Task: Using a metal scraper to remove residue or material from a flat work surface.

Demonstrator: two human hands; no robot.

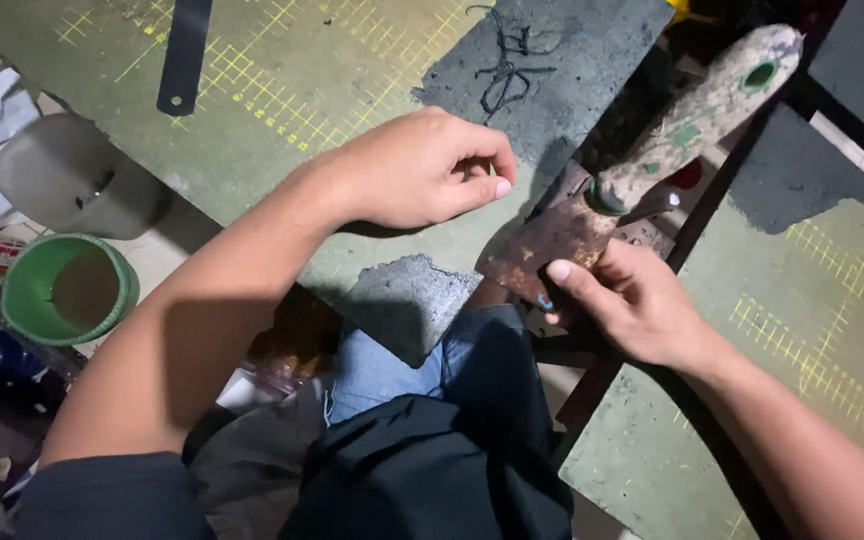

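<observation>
Scraper (592, 215): a rusty, paint-spattered putty knife lying across the gap between two green boards, its blade low and toward me, its thick speckled handle (702, 110) pointing up and away to the right.
Right hand (642, 305): my thumb presses flat on the near corner of the rusty blade and the other fingers curl under its edge, so the blade is pinched in a closed grip.
Left hand (417, 170): it hovers over the near green board, just left of the blade and not touching it; thumb and forefinger are pinched together with the rest curled in. Whether anything small sits between them I cannot tell.
Green cutting mat (282, 90): covers the desk on the left, with a yellow grid and worn grey patches; a torn grey corner hangs over my knee.
Second mat (802, 300): same green with a yellow grid, on the right, well apart from my left hand.
Dark thread (507, 60): a tangle on the grey patch beyond my left hand.
Metal strip (184, 55): dark, flat, with a hole at its end, at the top left.
Green tub (67, 290): round, down on the left below the desk edge.
Jeans (392, 365): my knee, directly under the hands.
</observation>
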